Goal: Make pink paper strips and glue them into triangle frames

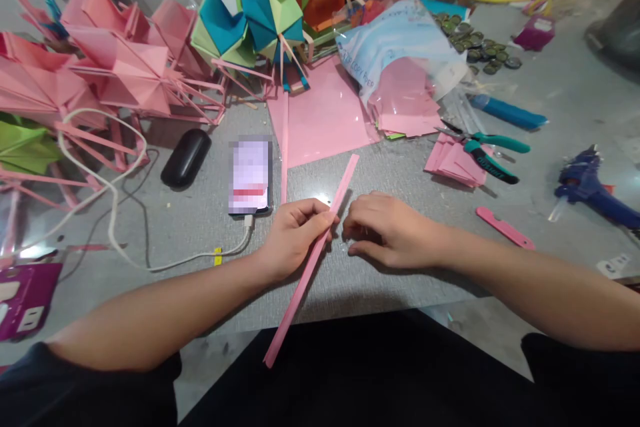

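- Left hand: grip pinched on a pink strip, which slants from 1 o'clock to 7 o'clock above the surface.
- Right hand: grip loosely curled, thumb apart from fingers, just beside the strip at 3 o'clock.
- Outward from the left grip: phone, 10 o'clock; pink sheet, 12; pliers, 2; glue gun, 3.

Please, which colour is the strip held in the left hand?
The strip is pink, seen best in the head view.
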{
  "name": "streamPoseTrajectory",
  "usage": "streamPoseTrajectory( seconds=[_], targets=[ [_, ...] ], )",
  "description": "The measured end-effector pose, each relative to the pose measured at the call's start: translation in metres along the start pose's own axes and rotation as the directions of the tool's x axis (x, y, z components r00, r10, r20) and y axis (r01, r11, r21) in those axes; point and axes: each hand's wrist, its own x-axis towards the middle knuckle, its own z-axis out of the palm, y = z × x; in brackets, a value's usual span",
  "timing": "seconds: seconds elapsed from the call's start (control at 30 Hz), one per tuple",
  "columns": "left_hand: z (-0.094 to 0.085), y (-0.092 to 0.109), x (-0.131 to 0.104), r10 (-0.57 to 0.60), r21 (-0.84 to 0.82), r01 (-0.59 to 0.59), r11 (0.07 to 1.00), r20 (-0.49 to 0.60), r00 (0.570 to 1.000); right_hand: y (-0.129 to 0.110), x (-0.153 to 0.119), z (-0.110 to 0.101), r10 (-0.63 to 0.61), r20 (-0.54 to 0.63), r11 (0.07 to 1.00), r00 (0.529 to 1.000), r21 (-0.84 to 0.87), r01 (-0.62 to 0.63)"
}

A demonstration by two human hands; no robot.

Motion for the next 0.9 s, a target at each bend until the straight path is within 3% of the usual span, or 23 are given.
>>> streamPoseTrajectory(
  seconds=[0.13, 0.37, 0.67, 0.9],
  targets=[
    [0.0, -0.001, 0.0, -0.017, -0.016, 0.017, 1.0, -0.013, 1.0, 0.002, 0.001, -0.002, -0.011, 0.03, 1.0, 0.999, -0.028, 0.012],
    [0.002, 0.003, 0.001, -0.033, -0.043, 0.032, 0.999, -0.027, 0.999, -0.007, 0.008, 0.017, 0.277, -0.132, 0.941, 0.952, -0.165, -0.297],
    [0.003, 0.003, 0.001, -0.047, -0.082, 0.046, 0.996, -0.013, 0.999, 0.009, 0.01, 0.016, 0.342, -0.246, 0.926, 0.907, -0.075, -0.37],
    [0.003, 0.004, 0.001, -0.047, -0.054, 0.047, 0.997, -0.007, 0.999, -0.002, 0.008, 0.018, 0.339, -0.181, 0.901, 0.923, -0.22, -0.374]
  ],
)
